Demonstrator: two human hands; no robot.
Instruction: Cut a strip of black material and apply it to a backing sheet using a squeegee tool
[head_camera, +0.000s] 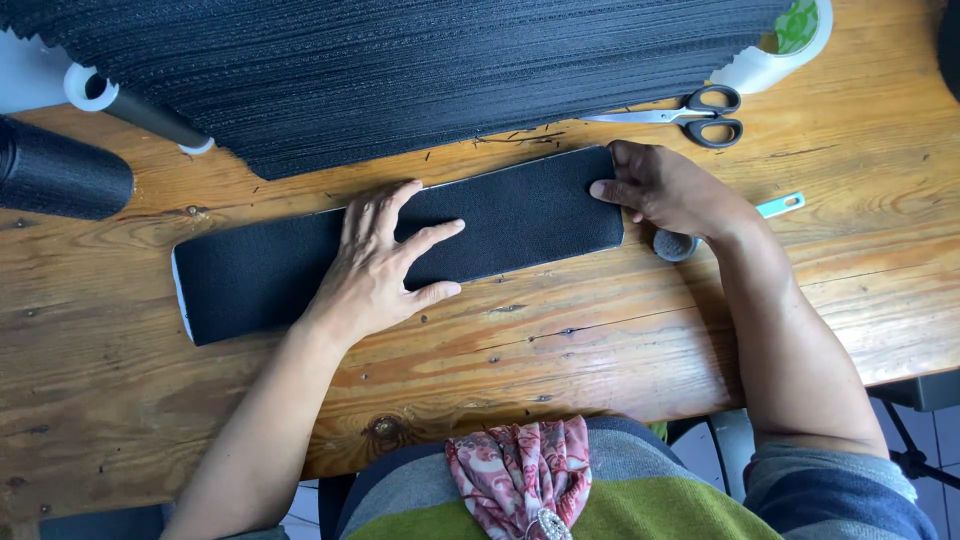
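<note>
The long black rectangular fabric-covered strip (400, 245) lies flat on the worn wooden table (600, 330), just in front of you. It looks light and somewhat bendable; take it by its short ends. Your left hand (380, 260) rests flat on its middle, fingers spread. Your right hand (665, 190) presses its right end, fingertips close together.

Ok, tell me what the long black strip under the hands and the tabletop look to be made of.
Black strip: probably a matte, fuzzy fabric or foam-backed textile; its surface looks napped, with a pale edge at its left end. The left hand lies flat on it.
Table: varnished wood, going by its grain, knots and warm sheen.
</note>
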